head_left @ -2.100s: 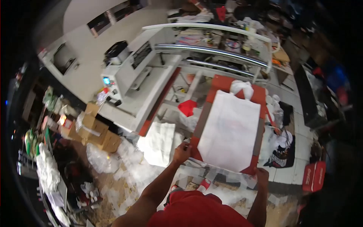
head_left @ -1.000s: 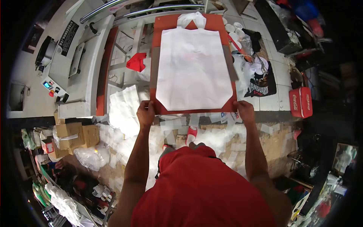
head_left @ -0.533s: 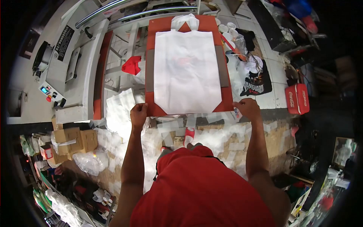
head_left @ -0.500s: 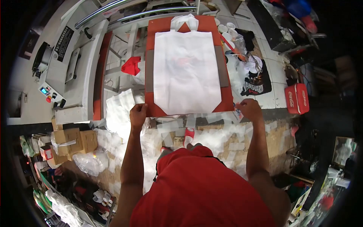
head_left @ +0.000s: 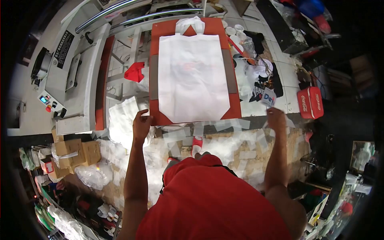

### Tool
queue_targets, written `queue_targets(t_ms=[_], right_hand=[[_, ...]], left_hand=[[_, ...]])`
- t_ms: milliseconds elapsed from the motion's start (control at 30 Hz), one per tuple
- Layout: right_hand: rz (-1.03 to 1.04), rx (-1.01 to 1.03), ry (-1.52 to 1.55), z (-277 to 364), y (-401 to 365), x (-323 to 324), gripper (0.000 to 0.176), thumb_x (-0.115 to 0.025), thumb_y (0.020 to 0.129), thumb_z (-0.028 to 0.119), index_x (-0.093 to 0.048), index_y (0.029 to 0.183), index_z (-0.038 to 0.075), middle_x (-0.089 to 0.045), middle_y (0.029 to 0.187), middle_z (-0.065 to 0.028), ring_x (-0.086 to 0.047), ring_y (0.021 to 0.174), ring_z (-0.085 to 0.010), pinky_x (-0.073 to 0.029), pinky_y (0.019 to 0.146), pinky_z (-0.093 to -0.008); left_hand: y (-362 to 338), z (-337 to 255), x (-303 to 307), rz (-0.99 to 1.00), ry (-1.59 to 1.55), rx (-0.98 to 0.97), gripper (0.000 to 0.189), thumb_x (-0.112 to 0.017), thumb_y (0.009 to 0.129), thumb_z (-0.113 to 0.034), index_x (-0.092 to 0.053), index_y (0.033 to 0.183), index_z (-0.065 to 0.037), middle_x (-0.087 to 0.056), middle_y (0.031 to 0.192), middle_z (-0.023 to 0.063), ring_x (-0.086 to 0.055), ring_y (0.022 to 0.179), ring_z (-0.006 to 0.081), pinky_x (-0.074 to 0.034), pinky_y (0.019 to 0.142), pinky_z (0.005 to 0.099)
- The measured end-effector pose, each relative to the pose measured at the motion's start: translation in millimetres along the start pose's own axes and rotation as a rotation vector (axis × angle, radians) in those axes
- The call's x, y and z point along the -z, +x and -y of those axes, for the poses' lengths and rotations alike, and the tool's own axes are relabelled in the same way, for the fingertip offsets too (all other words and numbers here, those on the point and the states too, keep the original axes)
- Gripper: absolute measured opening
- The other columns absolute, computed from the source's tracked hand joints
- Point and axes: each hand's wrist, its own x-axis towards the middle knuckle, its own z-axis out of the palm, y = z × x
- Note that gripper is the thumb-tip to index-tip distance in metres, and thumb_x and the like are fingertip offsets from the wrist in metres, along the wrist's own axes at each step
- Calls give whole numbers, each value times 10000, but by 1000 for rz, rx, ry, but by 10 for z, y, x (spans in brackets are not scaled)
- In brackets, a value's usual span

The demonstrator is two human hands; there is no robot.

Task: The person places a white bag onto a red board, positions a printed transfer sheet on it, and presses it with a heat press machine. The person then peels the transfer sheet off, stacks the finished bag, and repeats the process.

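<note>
A white tote bag (head_left: 194, 80) lies flat on a red-orange pad (head_left: 160, 44), its handles folded at the far end. Faint reddish and bluish colour shows through the middle of the fabric. My left hand (head_left: 141, 126) is at the pad's near left corner, thumb and forefinger apart. Off to the right of the pad, my right hand (head_left: 276, 119) is closed on a small printed sheet (head_left: 269, 97) with blue and red lettering. The sheet points away from me, above a black printed cloth (head_left: 276, 82).
A white press machine (head_left: 80, 80) with a control panel stands left. Near it are a red cloth (head_left: 134, 72) and more white bags (head_left: 123, 120). A red Coca-Cola box (head_left: 310, 103) sits right. Cardboard boxes (head_left: 74, 152) and scattered white sheets (head_left: 176, 138) lie on the floor.
My right hand has moved right, away from the pad's corner, carrying the printed sheet, which has swung up into view. My left hand's thumb and forefinger have parted at the left corner.
</note>
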Motion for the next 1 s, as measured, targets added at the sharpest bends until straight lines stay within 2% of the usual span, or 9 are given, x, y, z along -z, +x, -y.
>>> queue_targets(t_ms=[33, 67, 167, 333, 567, 700, 800, 933, 1000], right_hand=[[115, -44, 124, 178, -68, -96, 180, -693, 800, 198, -728, 941, 92, -722, 870, -147, -703, 809, -302, -544, 725, -411], [112, 308, 86, 52, -83, -385, 209, -713, 792, 215, -732, 959, 91, -716, 868, -166, -699, 805, -300, -537, 725, -393], [297, -51, 186, 810, -297, -374, 377, -785, 728, 325, -724, 1019, 92, -699, 754, -157, -689, 761, -297, -535, 744, -394], [53, 298, -11, 875, -331, -631, 386, -787, 733, 305, -719, 1006, 41, -677, 635, -104, -674, 644, -264, -531, 670, -382], [55, 161, 107, 851, -348, -729, 427, -800, 702, 318, -719, 1020, 44, -649, 581, -104, -650, 554, -256, -525, 646, -392], [301, 122, 99, 718, -178, -613, 569, -773, 713, 530, -710, 998, 41, -705, 827, -165, -681, 802, -335, -524, 736, -404], [418, -153, 296, 742, 18, -551, 592, -701, 791, 593, -722, 772, 1, -652, 653, -138, -577, 643, -179, -483, 650, -373], [490, -18, 375, 832, 144, -434, 406, -760, 811, 384, -713, 801, -20, -663, 678, -89, -565, 643, -136, -467, 610, -346], [204, 183, 817, 1044, 113, -166, 268, -756, 828, 236, -704, 846, -27, -689, 740, -65, -581, 661, -125, -475, 632, -320]], left_hand=[[-19, 19, -11, 3, 0, 0, 383, -692, 872, -161, -596, 1217, -23, -708, 932, 123, -660, 840, 151, -519, 756, 292], [-26, 49, -22, -6, -20, -17, 382, -689, 873, -148, -591, 1222, -27, -707, 937, 126, -661, 838, 153, -524, 751, 296], [5, 186, -60, -10, -74, -38, 367, -682, 874, -128, -591, 1217, -31, -708, 938, 129, -661, 831, 155, -533, 736, 302], [47, 237, -98, -28, -175, 7, 269, -652, 878, -83, -621, 1142, -46, -709, 855, 104, -633, 733, 123, -503, 657, 290], [-27, 179, -137, -12, -602, 119, 185, -650, 896, -100, -616, 1060, -21, -699, 833, 100, -618, 705, 117, -492, 613, 269], [116, 358, -114, -107, -44, -55, 305, -733, 856, -262, -653, 1035, -28, -707, 839, 116, -672, 745, 177, -527, 666, 319], [156, 91, -114, -128, 124, 1, 416, -702, 855, -397, -672, 959, 5, -701, 841, 170, -689, 779, 267, -530, 714, 387], [217, -138, -73, 34, 361, -68, 430, -657, 876, -403, -668, 958, 19, -696, 872, 204, -688, 829, 322, -518, 741, 415], [87, -547, 32, -52, 138, -171, 402, -656, 881, -379, -667, 973, 13, -695, 886, 207, -683, 853, 344, -518, 751, 422]])
